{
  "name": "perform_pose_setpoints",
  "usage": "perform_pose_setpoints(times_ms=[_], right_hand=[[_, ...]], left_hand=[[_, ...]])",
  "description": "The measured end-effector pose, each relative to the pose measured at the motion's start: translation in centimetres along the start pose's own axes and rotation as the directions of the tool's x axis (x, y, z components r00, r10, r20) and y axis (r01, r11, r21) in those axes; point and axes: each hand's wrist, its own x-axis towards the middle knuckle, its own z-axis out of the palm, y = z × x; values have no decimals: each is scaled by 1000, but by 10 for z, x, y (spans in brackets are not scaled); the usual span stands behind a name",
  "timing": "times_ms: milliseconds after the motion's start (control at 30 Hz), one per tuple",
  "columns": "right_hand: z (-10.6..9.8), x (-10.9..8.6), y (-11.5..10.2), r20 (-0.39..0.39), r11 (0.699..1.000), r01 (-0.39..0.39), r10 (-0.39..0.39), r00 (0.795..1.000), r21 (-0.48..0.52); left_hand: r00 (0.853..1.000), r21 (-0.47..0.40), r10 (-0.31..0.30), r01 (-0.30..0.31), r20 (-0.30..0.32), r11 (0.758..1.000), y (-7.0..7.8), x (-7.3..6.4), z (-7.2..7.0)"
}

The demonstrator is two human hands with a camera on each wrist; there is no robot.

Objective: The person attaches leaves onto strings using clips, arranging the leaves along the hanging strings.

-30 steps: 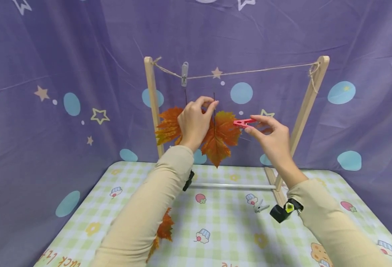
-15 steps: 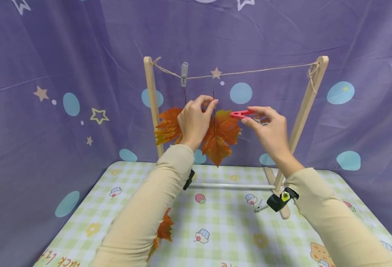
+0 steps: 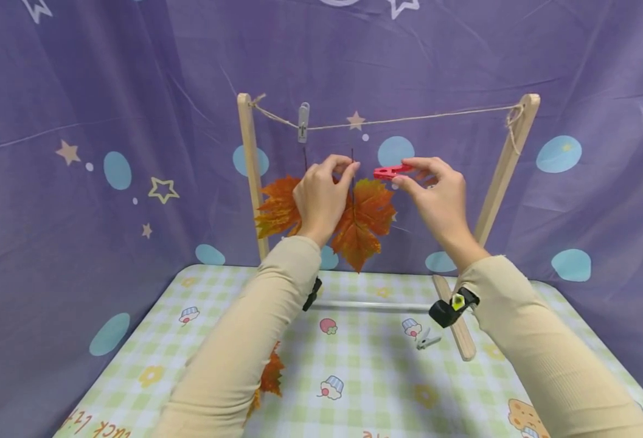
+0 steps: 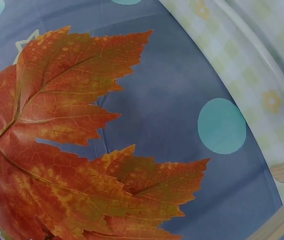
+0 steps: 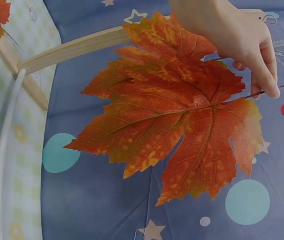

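Two pinches over checked cloth point(image 3: 376, 371), before purple curtain point(image 3: 441, 55): left hand point(image 3: 321, 198), leaf stem point(image 3: 352, 154); right hand point(image 3: 437, 191), red clip point(image 3: 391, 172)

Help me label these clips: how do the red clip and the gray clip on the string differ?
The red clip is pinched in the right hand, while the gray clip is fastened on the string. The red clip points sideways; the gray clip stands upright. Both are clothespins.
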Motion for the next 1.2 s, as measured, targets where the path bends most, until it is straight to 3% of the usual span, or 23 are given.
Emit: perform_pose_setpoints(times_ms=[500,1200], right_hand=[[7,20,-8,-15,999,37,-38,999,-39],[17,52,-36,-48,985,147,-152,987,-88]], left_hand=[[997,7,-14,14,-75,1000,-1,1,6],[998,6,-41,41,-52,999,-1,1,9]])
